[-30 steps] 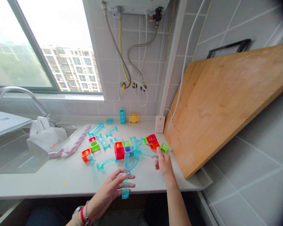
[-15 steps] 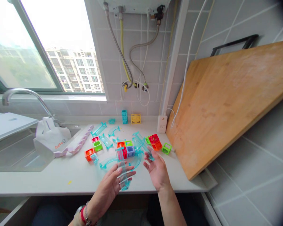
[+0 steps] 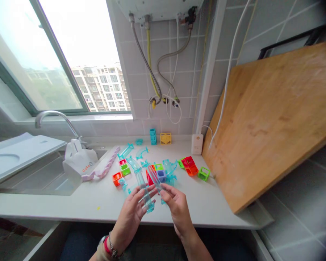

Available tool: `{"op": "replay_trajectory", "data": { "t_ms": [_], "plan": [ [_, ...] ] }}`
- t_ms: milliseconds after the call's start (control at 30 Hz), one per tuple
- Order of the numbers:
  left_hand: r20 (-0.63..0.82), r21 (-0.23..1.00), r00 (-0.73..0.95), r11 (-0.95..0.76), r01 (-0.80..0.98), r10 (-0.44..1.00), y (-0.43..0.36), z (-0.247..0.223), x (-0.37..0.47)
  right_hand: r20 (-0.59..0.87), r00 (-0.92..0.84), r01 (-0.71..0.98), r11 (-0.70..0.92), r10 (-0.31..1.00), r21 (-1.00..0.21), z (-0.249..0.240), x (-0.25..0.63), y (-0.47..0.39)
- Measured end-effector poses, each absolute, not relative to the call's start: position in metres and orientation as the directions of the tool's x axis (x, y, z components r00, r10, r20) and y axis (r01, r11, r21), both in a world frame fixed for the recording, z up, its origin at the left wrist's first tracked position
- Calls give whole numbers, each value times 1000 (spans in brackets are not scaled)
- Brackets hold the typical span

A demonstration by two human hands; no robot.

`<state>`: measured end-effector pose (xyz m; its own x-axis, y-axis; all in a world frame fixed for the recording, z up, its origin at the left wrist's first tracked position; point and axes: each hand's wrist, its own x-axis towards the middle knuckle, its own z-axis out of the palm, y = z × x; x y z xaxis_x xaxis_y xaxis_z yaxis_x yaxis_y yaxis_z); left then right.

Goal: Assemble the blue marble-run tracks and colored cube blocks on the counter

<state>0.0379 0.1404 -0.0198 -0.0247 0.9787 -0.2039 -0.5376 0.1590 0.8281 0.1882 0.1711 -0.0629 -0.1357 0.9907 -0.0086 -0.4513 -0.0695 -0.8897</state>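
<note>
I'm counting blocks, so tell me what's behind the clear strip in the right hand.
A red block shows through and beside the clear strip. What the right hand covers there cannot be seen.

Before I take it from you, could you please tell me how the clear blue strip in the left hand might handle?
The clear blue strip is probably stiff, since it juts out straight past the left hand. It seems light for its size, being thin and see-through. With its flat shape and blocky end, it likely won't roll.
</note>
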Motion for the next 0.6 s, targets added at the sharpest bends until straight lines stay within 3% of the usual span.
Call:
{"op": "replay_trajectory", "data": {
  "t_ms": [300,600],
  "plan": [
    [-268,819,-83,182,-545,960,141,-19,39,31,-208,-442,-66,978,-895,-66,178,169],
    [-253,853,-28,209,-478,967,141,-21,32,9,-232,-459,-101,973,-883,-69,176,169]
  ]
}}
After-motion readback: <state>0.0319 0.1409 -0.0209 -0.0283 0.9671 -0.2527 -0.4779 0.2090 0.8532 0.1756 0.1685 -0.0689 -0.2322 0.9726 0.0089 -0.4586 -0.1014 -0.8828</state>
